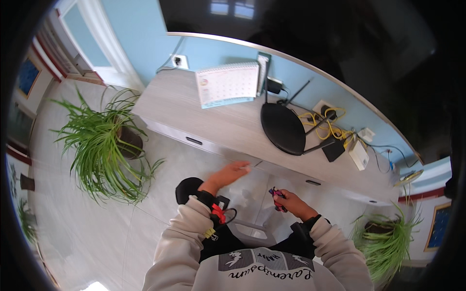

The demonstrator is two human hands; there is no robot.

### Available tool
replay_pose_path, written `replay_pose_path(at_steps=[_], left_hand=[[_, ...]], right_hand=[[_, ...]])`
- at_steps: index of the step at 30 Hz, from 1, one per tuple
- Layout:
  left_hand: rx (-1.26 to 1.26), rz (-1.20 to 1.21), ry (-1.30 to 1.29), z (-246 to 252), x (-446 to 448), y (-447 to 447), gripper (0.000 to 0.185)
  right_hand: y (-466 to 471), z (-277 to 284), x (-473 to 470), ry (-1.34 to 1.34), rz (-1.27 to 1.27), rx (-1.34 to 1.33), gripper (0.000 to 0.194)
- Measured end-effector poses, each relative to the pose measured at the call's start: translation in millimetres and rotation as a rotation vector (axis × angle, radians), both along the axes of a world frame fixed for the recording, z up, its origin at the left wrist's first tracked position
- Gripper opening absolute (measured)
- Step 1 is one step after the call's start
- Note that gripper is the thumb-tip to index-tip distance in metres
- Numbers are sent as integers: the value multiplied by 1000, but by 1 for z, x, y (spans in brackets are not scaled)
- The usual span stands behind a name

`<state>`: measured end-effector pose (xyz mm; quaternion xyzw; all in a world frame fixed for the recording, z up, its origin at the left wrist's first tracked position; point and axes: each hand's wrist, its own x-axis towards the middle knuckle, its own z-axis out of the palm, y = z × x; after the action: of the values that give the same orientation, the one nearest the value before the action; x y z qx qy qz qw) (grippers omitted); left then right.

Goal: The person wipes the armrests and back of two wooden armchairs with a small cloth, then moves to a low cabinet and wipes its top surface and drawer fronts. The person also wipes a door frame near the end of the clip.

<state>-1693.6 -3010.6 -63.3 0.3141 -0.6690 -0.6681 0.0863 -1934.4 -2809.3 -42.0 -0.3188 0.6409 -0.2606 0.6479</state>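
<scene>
My right hand (293, 204) is closed around a small patterned object (279, 199) in pink, blue and black, too small to identify. My left hand (227, 175) reaches forward near the front edge of a pale wood-grain cabinet (174, 98); its fingers are slightly blurred, and whether it holds anything cannot be told. A device with a red ribbon (218, 213) and a yellow binder clip (210, 233) hang by my left forearm. On the cabinet stand a desk calendar (227, 83) and a black router (284, 129) with several antennas.
Yellow cables (329, 127), a black box (333, 148) and a white box (358, 154) lie at the cabinet's right. A large dark television (291, 32) hangs above. Potted spider plants stand left (98, 145) and right (386, 240). A grey stool (251, 238) is below me.
</scene>
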Motion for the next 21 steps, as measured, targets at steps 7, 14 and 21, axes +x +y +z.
replay_pose_path(at_steps=[7, 14, 21], left_hand=[[-379, -108, 198, 48, 8, 77, 76], [-466, 219, 546, 32, 32, 61, 72], [-667, 777, 107, -15, 84, -48, 67]], right_hand=[[-50, 58, 90, 69, 132, -699, 51], [-43, 126, 120, -373, -89, -133, 69], [23, 98, 44, 1257, 678, -616, 68]])
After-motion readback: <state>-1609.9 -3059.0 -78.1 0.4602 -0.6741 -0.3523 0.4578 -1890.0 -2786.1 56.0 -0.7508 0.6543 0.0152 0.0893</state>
